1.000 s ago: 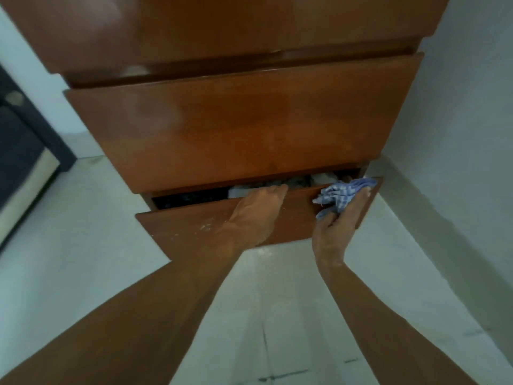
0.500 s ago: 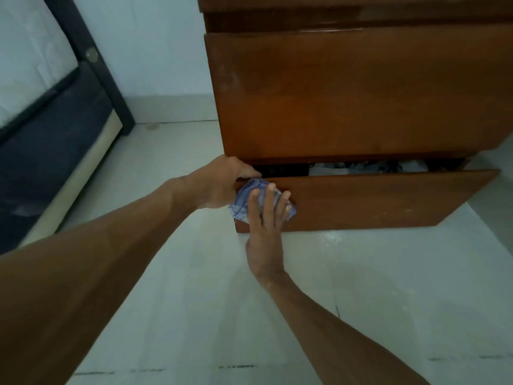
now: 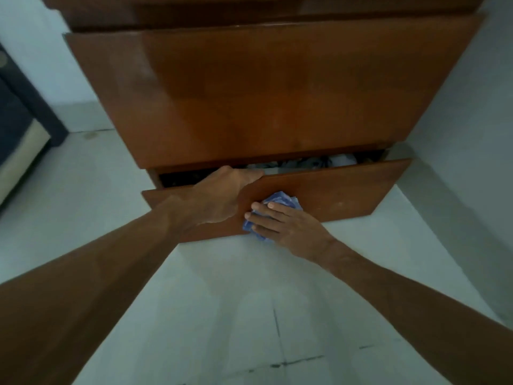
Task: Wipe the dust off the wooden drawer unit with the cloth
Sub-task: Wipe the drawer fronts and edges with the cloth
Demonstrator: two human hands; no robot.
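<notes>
Nearest, at 6 o'clock, is the pale tiled floor [image 3: 249, 315] with thin dark joint lines. Over it the left forearm [image 3: 111, 273] comes in from 7 o'clock and the right forearm [image 3: 402, 295] from 5 o'clock. A little further, close to the middle of the view, the right hand [image 3: 288, 226] lies with its fingers almost straight and flat on a crumpled blue checked cloth [image 3: 280, 198], and it presses this cloth against the front panel of the bottom drawer [image 3: 347, 190]. Its thumb is hidden, so I cannot tell if it also pinches the cloth. The cloth is on the left half of that panel, between the top and bottom edges, and it shows both above and below the fingers. Just beside it, toward 10 o'clock, the left hand [image 3: 222, 195] grips the top edge of the same panel, with its fingers curled over the edge into the drawer. The bottom drawer is pulled out a little, and in the gap, toward 1 o'clock from the hands, some light and dark fabric [image 3: 305, 163] lies inside. Behind, toward 12 o'clock, rises the rest of the wooden drawer unit [image 3: 263, 93], with a large closed front of glossy brown wood. At 3 o'clock there is a pale wall [image 3: 472, 134], and at 9 o'clock a dark piece of furniture [image 3: 16, 120] stands at the edge of the view.
</notes>
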